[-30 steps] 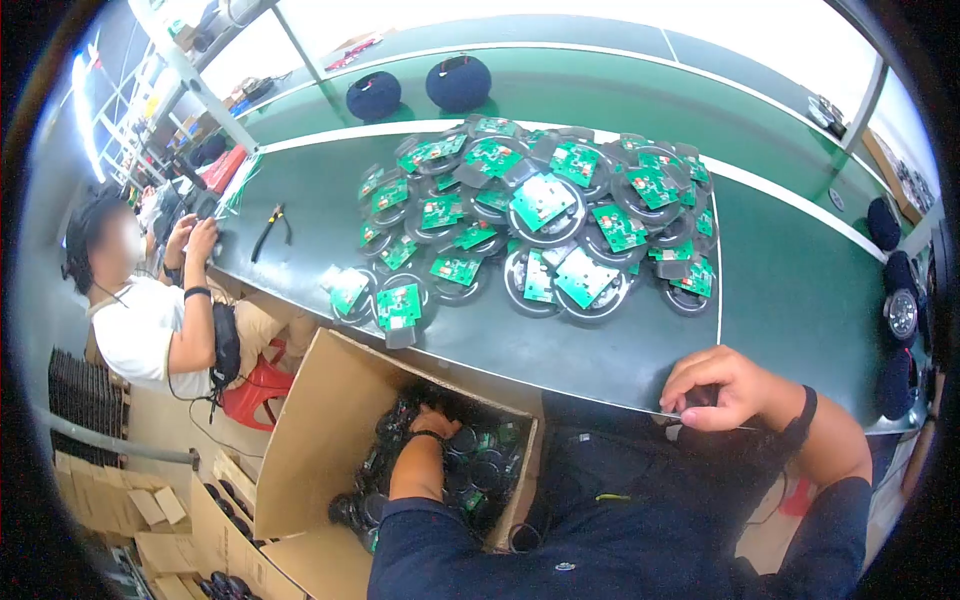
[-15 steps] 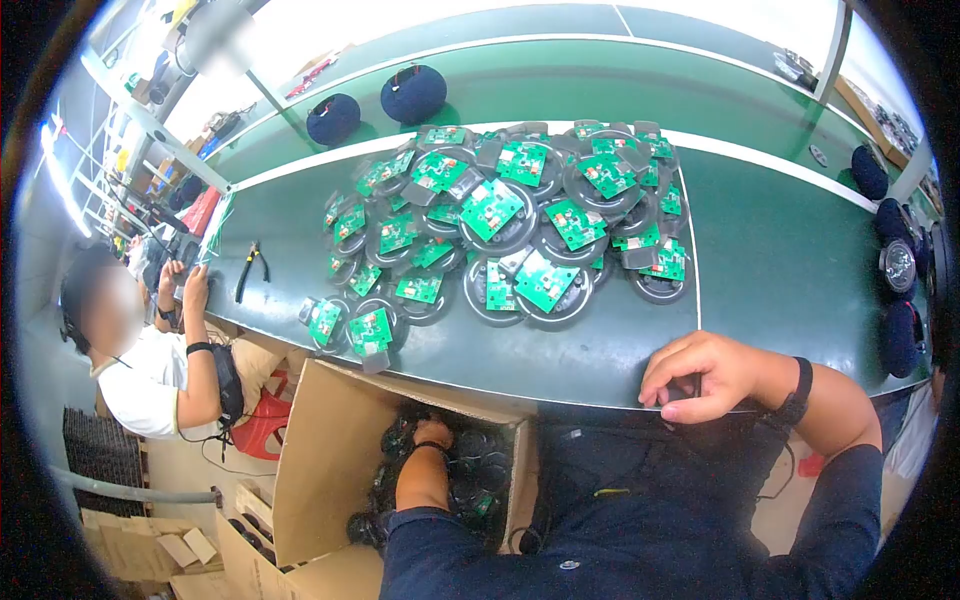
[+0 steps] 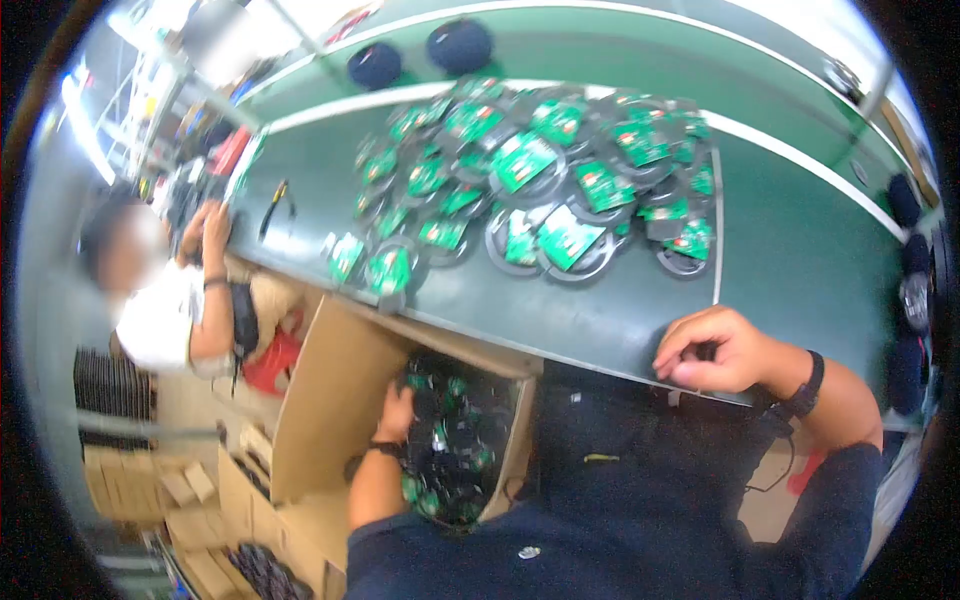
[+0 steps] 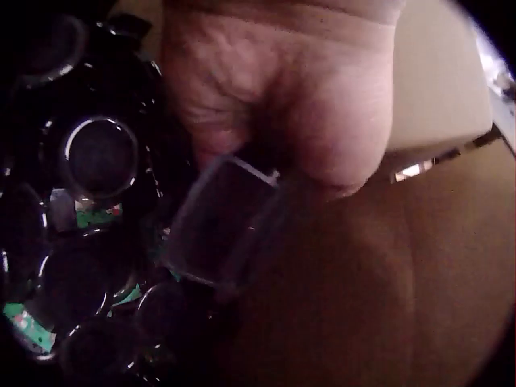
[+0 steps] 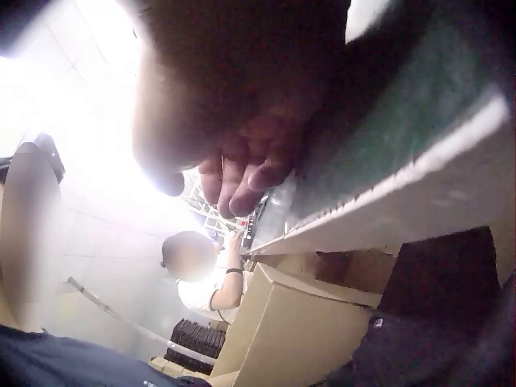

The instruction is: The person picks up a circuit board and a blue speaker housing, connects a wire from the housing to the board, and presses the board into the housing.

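Observation:
Inside the cardboard box (image 3: 335, 400), my left hand (image 3: 396, 412) is near the left wall. The left wrist view shows this hand (image 4: 282, 97) gripping a dark, see-through rectangular part (image 4: 218, 230); its fingertips are hidden. Beside it lie round black units (image 4: 101, 157) with green boards, also visible in the head view as a heap (image 3: 440, 440). My right hand (image 3: 718, 350) rests at the table's front edge, fingers loosely curled, holding nothing; the right wrist view shows the same hand (image 5: 242, 113). A pile of similar units (image 3: 568, 238) covers the middle of the table.
Pliers (image 3: 272, 208) lie on the table's left part. Two dark round covers (image 3: 460, 46) stand on the raised surface behind. At the left sits a person in a white top (image 3: 160, 320). More cartons (image 3: 190, 485) are on the floor, and dark round things line the right side.
My left hand has moved from the far part of the box's heap toward the left wall, uncovering more units. The right hand stays at the table edge. The head view has shifted.

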`<state>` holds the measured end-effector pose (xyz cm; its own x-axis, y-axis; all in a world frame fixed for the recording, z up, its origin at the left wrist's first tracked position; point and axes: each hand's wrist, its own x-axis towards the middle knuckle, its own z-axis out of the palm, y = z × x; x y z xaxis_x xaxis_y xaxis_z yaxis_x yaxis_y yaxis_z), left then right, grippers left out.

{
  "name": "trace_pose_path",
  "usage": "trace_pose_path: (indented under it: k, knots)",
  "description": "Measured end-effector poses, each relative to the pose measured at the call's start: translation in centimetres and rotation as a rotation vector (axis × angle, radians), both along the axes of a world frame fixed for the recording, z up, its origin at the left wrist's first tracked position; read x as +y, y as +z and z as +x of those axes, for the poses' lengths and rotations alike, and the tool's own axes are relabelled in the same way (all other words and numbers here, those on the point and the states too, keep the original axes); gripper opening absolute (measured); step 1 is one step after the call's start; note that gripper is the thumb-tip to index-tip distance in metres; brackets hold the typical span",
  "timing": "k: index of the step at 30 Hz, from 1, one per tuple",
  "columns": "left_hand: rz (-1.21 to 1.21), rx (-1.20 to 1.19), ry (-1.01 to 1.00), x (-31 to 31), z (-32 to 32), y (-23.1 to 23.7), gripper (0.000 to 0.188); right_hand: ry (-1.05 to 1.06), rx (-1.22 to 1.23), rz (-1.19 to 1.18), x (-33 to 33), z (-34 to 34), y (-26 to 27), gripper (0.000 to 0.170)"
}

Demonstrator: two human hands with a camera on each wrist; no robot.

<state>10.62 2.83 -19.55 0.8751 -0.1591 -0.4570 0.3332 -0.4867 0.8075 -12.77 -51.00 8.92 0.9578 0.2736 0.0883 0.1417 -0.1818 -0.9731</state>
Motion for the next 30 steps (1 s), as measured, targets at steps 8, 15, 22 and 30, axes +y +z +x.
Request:
trace_pose_path:
  k: [8, 15, 22, 30]
  knots:
    - [-0.817, 0.140, 0.238, -2.6, -6.6, 18.2, 0.054, -0.094, 0.215, -0.033, 1.3, 1.0, 0.6, 0.017]
    - [-0.971, -0.170, 0.055, -16.9, -8.2, 28.6, 0.061, 0.088, 0.480, 0.233, 4.8, 1.6, 2.8, 0.046]
    - [-1.035, -0.304, -0.303, -31.5, -11.5, 29.0, 0.062, -0.227, 0.370, 0.405, 4.2, 1.8, 2.8, 0.039]
    - [-0.992, -0.199, -0.060, -34.6, -10.9, 30.1, 0.056, -0.555, -0.416, -0.294, -2.9, 2.0, 2.4, 0.030]
